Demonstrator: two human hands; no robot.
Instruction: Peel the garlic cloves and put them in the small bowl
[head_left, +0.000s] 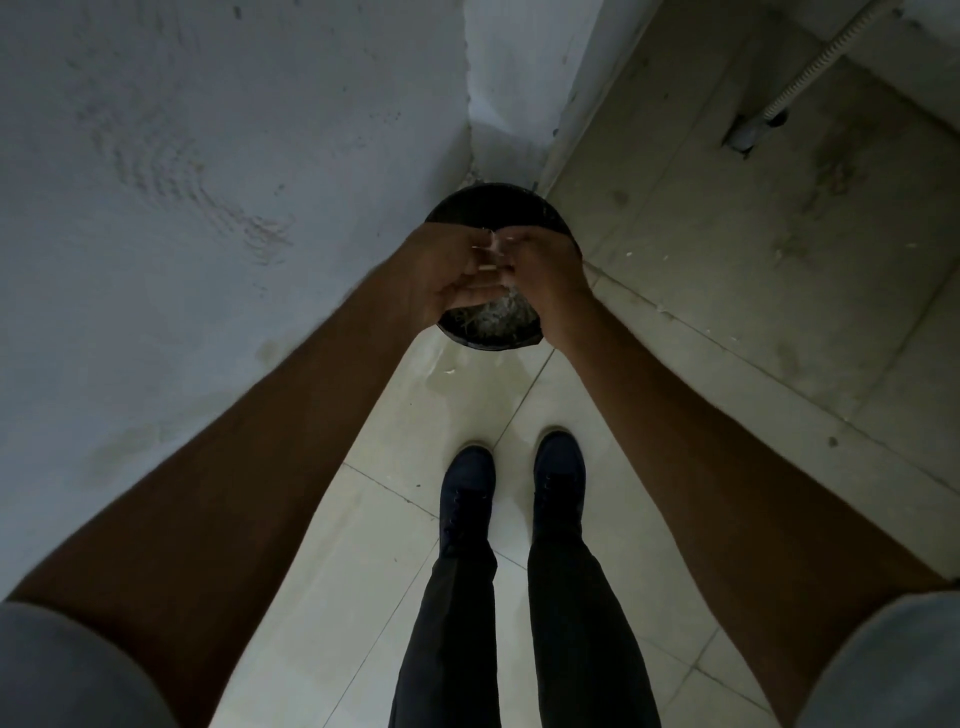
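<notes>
The left hand (447, 275) and right hand (545, 270) meet fingertip to fingertip at 12 o'clock, above a black bin (493, 202). Between them are pale scraps (488, 252); their axis, and whether either of the hands grips them, cannot be told.

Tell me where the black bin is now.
Head view, centre: the bin stands on the floor in the wall corner, under the left hand and right hand, beyond the shoes.

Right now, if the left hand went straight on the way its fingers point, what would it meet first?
The right hand: the left hand points across at it, and their fingers seem to touch above the dark bin. Depth is unclear in this dim view.
</notes>
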